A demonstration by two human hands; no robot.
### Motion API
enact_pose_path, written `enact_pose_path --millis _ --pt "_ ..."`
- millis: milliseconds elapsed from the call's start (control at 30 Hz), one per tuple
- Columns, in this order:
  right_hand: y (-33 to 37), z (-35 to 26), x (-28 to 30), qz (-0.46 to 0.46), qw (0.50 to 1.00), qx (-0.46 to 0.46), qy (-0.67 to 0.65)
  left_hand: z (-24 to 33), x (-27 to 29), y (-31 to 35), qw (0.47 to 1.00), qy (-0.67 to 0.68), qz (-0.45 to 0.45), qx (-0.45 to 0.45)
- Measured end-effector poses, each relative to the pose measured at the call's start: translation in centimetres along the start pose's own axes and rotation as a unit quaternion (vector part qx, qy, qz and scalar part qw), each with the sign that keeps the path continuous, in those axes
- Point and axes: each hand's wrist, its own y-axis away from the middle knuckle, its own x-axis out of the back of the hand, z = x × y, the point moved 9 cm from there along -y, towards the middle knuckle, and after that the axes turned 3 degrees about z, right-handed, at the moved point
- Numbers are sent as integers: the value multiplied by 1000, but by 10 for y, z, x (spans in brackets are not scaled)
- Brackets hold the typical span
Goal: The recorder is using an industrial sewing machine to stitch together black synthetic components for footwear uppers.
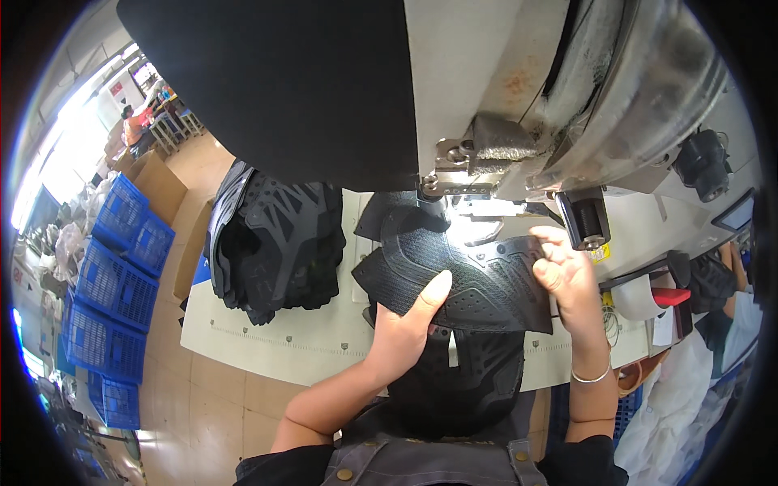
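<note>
A black shoe upper (486, 296) with mesh texture and small punched holes lies under the lit needle area of a sewing machine (486, 150). My left hand (405, 336) grips its near left side, thumb pressed on top and fingers underneath, mostly hidden. At the right edge of the same piece, my right hand (574, 283) has its fingers curled and pinched against the material. The machine head covers part of the piece's far side. More black upper pieces (462, 381) sit below it, close to my apron.
A stack of black uppers (284, 243) stands on the table (267, 332) at left. Blue crates (113, 283) and a cardboard box (158, 182) are beyond it. A dark cylinder (585, 219) hangs by my right hand. Far left, a person (136, 130) sits; another's arm (737, 267) shows at right.
</note>
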Motion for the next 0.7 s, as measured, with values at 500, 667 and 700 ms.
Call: enact_pose_path --millis 500,667,700 --pt "-15 -23 13 30 996 48 67 15 -2 -15 999 -27 -23 -19" --pt "-13 -29 9 47 994 71 64 18 -2 -21 999 -36 -23 -24" --pt "-13 -29 9 47 994 71 65 19 -2 -22 999 -41 -24 -24"
